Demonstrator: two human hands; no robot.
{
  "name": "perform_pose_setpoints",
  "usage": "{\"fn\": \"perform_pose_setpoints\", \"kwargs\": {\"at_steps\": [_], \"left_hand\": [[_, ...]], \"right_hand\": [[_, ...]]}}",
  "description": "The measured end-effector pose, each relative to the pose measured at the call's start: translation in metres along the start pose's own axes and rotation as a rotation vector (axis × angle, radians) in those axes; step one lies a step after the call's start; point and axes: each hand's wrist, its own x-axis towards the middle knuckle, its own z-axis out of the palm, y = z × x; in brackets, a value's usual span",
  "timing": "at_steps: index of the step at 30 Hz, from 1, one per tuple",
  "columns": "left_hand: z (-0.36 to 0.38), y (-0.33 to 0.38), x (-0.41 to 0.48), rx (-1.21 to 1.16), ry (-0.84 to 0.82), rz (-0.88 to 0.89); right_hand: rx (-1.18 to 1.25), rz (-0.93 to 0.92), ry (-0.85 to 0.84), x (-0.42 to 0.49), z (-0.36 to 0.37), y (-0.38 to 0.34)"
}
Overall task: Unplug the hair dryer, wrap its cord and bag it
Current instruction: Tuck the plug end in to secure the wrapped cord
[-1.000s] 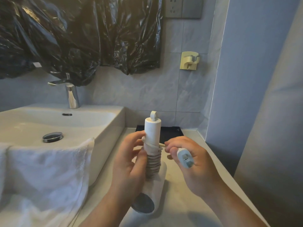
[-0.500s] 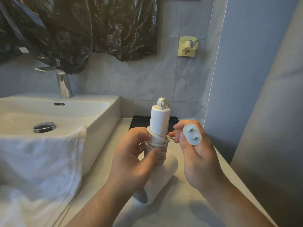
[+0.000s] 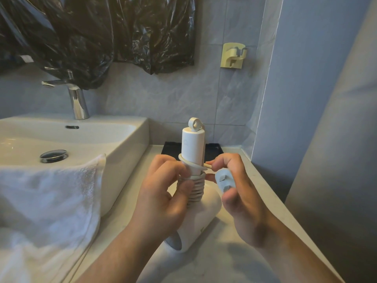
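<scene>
The white hair dryer stands on the pale desk with its handle pointing up and its barrel lying at the bottom, the grey grille end facing the camera. Its cord is wound in tight coils around the lower part of the handle, with one looser loop higher up that slants across the handle toward the right. The left hand is closed around the coiled part of the handle, thumb pressed over the coils. The right hand is just beside it on the right — its fingertips pinch the free end of the cord close to the handle, and the plug rests against its fingers with the two prongs facing the camera. A small hanging loop tops the handle. To the left sits a white sink with a chrome tap and a white towel draped over its front edge. A black tray lies on the desk behind the dryer, against the tiled wall. Crumpled black plastic hangs on the wall above, and a pale yellow wall hook is fixed to the tiles on the right — well apart from the dryer.
</scene>
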Motion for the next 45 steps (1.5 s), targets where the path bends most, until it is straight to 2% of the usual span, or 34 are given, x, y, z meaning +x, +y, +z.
{"fn": "perform_pose_setpoints", "kwargs": {"at_steps": [4, 9, 14, 18, 20, 24, 32, 37, 45], "left_hand": [[-0.002, 0.002, 0.001, 0.160, 0.016, 0.066], [-0.001, 0.004, -0.002, 0.197, -0.020, 0.176], [-0.001, 0.004, -0.001, 0.163, -0.037, 0.216], [-0.001, -0.003, 0.000, 0.190, -0.001, 0.182], [-0.001, -0.003, -0.001, 0.182, 0.013, 0.167], [0.000, -0.004, -0.001, 0.171, 0.010, 0.181], [0.002, -0.007, -0.001, 0.242, 0.015, 0.242], [0.006, -0.001, -0.004, 0.185, -0.017, 0.213], [0.010, 0.005, -0.008, 0.116, 0.042, 0.085]], "right_hand": [[0.000, -0.057, 0.114, 0.003, 0.003, -0.002], [-0.071, -0.018, 0.193, 0.006, 0.001, -0.002], [-0.015, 0.051, 0.102, 0.001, -0.001, 0.005], [-0.025, 0.200, 0.096, 0.016, -0.005, 0.022], [-0.044, 0.143, 0.109, 0.015, -0.003, 0.021], [0.110, 0.004, 0.187, 0.001, 0.002, 0.003], [-0.014, -0.087, 0.397, 0.006, 0.009, 0.003], [0.084, -0.040, 0.468, 0.008, 0.010, 0.003], [0.134, -0.042, 0.436, 0.009, 0.008, 0.002]]}}
